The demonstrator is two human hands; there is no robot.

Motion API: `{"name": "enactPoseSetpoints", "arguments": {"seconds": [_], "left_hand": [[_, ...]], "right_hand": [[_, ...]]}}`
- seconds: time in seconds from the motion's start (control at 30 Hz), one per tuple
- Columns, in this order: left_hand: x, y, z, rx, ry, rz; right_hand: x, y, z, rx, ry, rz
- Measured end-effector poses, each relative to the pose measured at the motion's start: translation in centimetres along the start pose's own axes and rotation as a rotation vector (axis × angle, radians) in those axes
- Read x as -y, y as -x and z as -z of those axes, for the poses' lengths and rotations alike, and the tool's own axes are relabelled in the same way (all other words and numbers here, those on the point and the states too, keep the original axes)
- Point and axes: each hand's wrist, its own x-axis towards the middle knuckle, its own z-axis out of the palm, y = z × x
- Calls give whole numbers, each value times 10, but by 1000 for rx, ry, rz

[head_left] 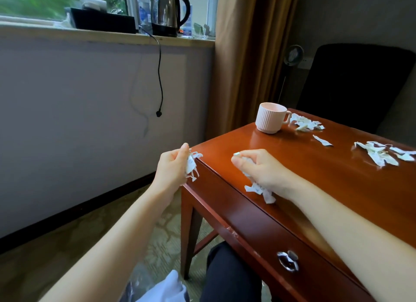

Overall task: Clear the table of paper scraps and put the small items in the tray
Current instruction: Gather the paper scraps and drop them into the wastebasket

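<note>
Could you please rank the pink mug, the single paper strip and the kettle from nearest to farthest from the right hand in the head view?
From the right hand:
1. Pink mug, far table corner.
2. Single paper strip, mid-table, rightward.
3. Kettle, on the windowsill.

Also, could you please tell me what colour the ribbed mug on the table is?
Pale pink mug, clearest in the head view.
</note>
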Motion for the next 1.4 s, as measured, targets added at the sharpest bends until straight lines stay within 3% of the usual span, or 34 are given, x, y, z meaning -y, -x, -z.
{"name": "enactPoseSetpoints", "arguments": {"seconds": [0.27,0.53,0.83,1.03,1.2,1.4], "left_hand": [[20,10,63,-50,63,42],[75,32,140,-180,-58,101],[186,51,204,-357,-25,405],[261,58,224,-605,85,645],[310,56,234,-644,270,896],[362,57,235,-606,208,950]], "right_hand": [[49,-38,-65,186,-413,67],[60,-64,-180,401,-411,19],[30,-74,-297,510,-415,-276],[-7,-73,-377,552,-444,-568],[-45,-80,-428,480,-442,-763],[-79,-84,-493,425,-444,-965]]}}
